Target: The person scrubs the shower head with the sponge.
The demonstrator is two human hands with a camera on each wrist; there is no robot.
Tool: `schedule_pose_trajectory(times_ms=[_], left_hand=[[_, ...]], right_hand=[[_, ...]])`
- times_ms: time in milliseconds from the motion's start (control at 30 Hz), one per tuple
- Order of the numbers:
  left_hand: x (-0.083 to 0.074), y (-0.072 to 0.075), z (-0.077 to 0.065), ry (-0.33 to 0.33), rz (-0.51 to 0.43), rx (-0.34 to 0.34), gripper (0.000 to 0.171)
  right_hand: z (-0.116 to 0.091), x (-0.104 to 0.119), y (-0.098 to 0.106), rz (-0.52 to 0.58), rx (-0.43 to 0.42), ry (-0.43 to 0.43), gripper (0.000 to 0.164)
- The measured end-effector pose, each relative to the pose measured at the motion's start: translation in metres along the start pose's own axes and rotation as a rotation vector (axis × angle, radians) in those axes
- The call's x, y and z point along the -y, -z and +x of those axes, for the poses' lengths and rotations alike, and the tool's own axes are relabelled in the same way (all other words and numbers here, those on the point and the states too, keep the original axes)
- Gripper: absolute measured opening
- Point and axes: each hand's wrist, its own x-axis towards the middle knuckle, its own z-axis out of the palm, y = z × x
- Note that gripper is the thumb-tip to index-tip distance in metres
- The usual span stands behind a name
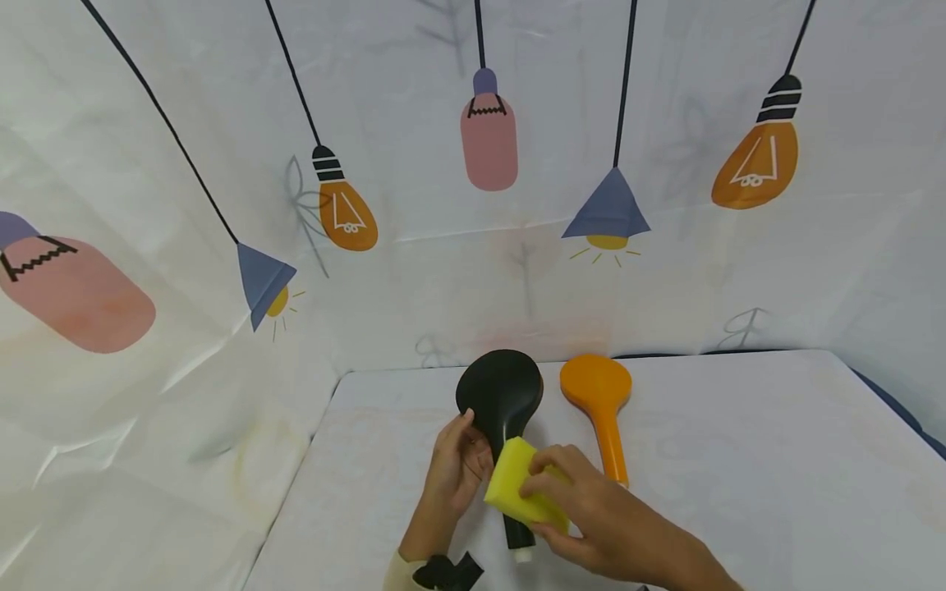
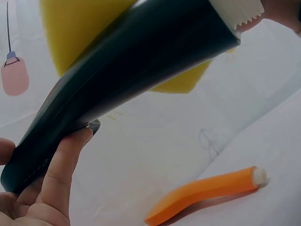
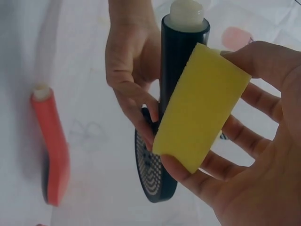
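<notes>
A black shower head [image 1: 499, 390] is gripped by my left hand [image 1: 456, 464] near where its round head meets the handle. In the left wrist view the fingers bear on its underside, and the black handle [image 2: 141, 52] slants up to a white threaded end. My right hand [image 1: 591, 513] holds a yellow sponge [image 3: 203, 106] between thumb and fingers, against the black handle. The right wrist view shows the perforated spray face [image 3: 153, 169] turned partly sideways. An orange shower head [image 1: 595, 384] lies on the table just right of the black one.
The white-covered table [image 1: 739, 443] runs back to a white cloth backdrop [image 1: 414, 304] printed with hanging lamps and bulbs. More of this cloth rises along the left side. A black band [image 1: 447, 572] sits on my left wrist.
</notes>
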Motion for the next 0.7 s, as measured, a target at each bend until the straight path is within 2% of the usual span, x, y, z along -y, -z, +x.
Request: schedule_pose_trajectory(times_ms=[133, 433, 600, 700], left_hand=[[-0.002, 0.002, 0.001, -0.015, -0.023, -0.047, 0.025], [-0.008, 0.007, 0.002, -0.065, -0.019, -0.05, 0.025], [-0.011, 0.012, 0.004, -0.095, -0.001, -0.085, 0.023], [-0.012, 0.016, 0.005, -0.104, 0.011, -0.124, 0.022]], right_hand=[[-0.001, 0.001, 0.002, 0.033, 0.035, 0.04, 0.035], [-0.005, 0.002, 0.007, 0.196, 0.229, 0.092, 0.032], [-0.006, 0.002, 0.013, 0.266, 0.345, 0.081, 0.029], [-0.007, 0.001, 0.016, 0.292, 0.368, 0.05, 0.031]])
